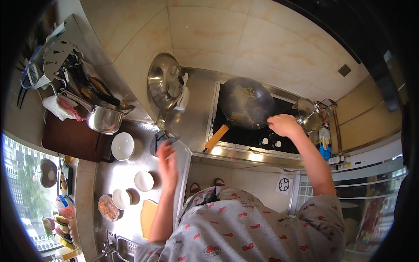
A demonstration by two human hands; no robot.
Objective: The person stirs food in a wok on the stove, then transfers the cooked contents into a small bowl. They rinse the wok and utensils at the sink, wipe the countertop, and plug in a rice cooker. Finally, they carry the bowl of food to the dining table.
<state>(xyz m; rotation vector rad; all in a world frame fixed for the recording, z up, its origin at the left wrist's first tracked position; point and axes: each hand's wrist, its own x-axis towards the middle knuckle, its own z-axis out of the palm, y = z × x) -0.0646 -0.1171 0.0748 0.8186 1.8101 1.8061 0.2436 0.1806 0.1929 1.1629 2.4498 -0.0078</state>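
Observation:
My right hand (pixel 286 125) is at the right rim of a dark wok (pixel 255 98), fingers curled together; what they grip, if anything, is hidden. Bits of yellowish food (pixel 242 105) cling inside the wok, which sits on the black stove (pixel 255 136). Its wooden handle (pixel 217 137) points toward me at the lower left. Blurred by motion, my left hand (pixel 167 166) is raised over the steel counter, just beside a dark cloth (pixel 158 142). Whether it touches the cloth, I cannot tell.
White bowls (pixel 123 146), a packet of reddish food (pixel 108 208) and a yellow board (pixel 149 216) occupy the left counter. A large lid (pixel 165 81) leans on the back wall. Right of the wok stands a glass lid (pixel 308 115). A steel pot (pixel 104 120) hangs left.

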